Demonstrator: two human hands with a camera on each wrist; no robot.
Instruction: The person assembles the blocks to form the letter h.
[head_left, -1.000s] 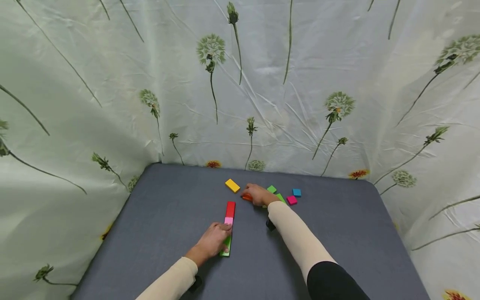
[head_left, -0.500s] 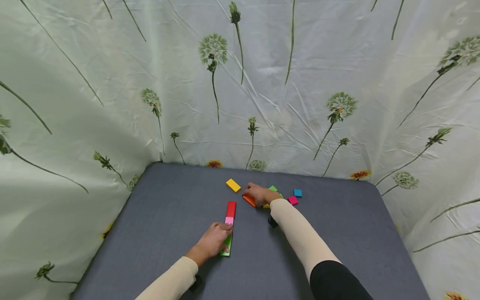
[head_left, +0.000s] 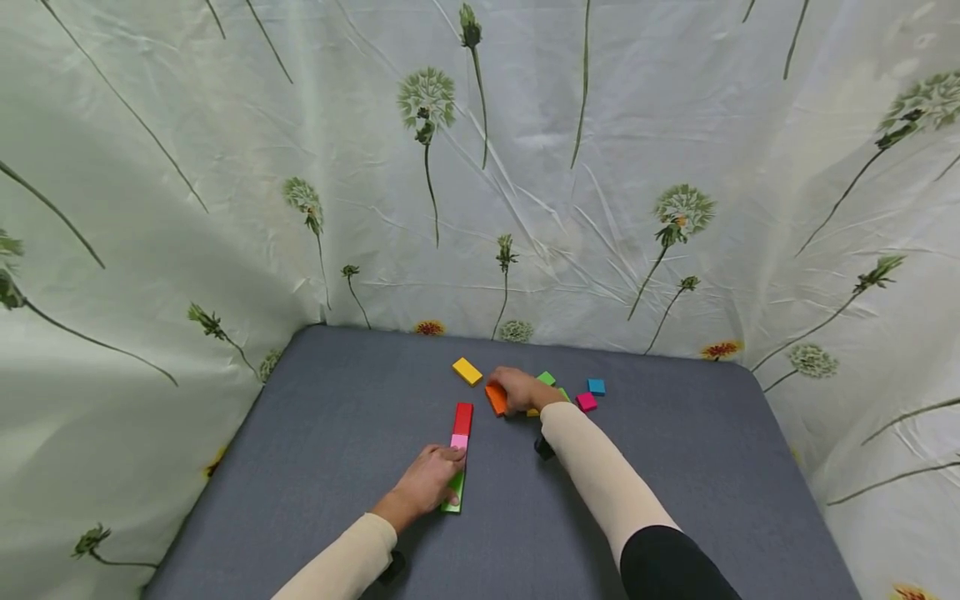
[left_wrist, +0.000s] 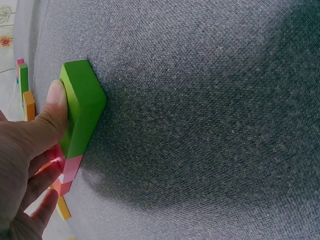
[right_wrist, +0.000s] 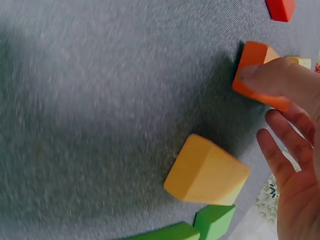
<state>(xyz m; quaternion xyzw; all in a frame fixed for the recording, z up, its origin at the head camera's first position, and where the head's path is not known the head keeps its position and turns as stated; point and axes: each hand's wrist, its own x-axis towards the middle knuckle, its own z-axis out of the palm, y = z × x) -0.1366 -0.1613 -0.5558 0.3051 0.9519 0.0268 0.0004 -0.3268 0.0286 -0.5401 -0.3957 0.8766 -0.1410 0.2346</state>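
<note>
A narrow gap divides the red block (head_left: 462,418) from the orange block (head_left: 495,401), with a yellow block (head_left: 467,372) beyond.

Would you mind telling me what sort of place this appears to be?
Probably a tabletop workspace in a screened-off indoor corner, judging by the gray fabric-textured surface, the flower-printed fabric hanging around it, and the small colored blocks lying there.

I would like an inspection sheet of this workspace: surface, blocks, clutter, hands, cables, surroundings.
Surface: grey table, fabric-like texture.
Blocks: red block, pink block and green block end to end; orange block apart; yellow block, blue block, magenta block and others loose.
Clutter: nothing seen.
Hands: left hand touches the green and pink blocks; right hand holds the orange block.
Cables: nothing seen.
Surroundings: pale flower-printed cloth behind the table.
</note>
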